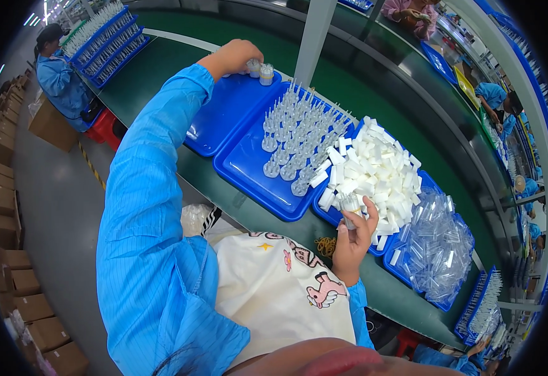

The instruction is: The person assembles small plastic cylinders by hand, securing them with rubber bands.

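Note:
My left hand (235, 57) reaches to the far edge of a blue tray (214, 119) on the left, its fingers closed round a small bundle of clear plastic pieces (253, 66). Right beside it stands a similar bundle (266, 76) with a yellowish band round it. Close to my body, my right hand (356, 241) grips another bundle of clear pieces (350, 205) between thumb and fingers. That hand is in front of a blue tray heaped with white rectangular pieces (374, 169). Between my hands, a blue tray (242, 163) holds rows of clear stemmed plastic pieces (296, 128).
A blue tray of loose clear tubes (434, 241) lies at the right. Rubber bands (325, 246) rest on the green table (249, 216) near me. A metal post (315, 44) rises behind the trays. Stacked filled trays (105, 44) stand far left, near a co-worker (61, 75).

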Tool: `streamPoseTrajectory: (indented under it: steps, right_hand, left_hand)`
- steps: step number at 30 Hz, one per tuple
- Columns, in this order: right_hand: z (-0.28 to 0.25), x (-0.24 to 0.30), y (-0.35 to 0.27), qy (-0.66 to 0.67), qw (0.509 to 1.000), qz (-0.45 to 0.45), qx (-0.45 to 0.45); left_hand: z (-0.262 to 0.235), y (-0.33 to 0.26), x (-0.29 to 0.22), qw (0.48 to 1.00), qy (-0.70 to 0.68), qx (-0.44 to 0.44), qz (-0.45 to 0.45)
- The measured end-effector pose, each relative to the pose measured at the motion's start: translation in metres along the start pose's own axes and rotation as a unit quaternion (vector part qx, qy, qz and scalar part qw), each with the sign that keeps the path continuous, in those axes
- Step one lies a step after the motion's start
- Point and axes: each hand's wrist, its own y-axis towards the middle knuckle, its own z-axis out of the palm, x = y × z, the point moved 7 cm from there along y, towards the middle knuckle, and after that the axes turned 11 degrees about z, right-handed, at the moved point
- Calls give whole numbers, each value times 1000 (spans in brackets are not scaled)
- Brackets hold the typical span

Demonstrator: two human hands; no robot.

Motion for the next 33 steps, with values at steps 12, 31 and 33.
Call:
streamPoseTrajectory:
  steps: [12,31,33]
  right_hand:
    - [0,3,0,40,998,41,12]
    - [3,0,0,34,999,-10,-19]
    - [2,0,0,37,999,-10,-18]
  left_hand:
    - [-70,-104,-54,778,-491,-357,-162]
    - [-173,-148,-234,863,76,-464,187]
    - [-168,-151,-237,847,126,-476,199]
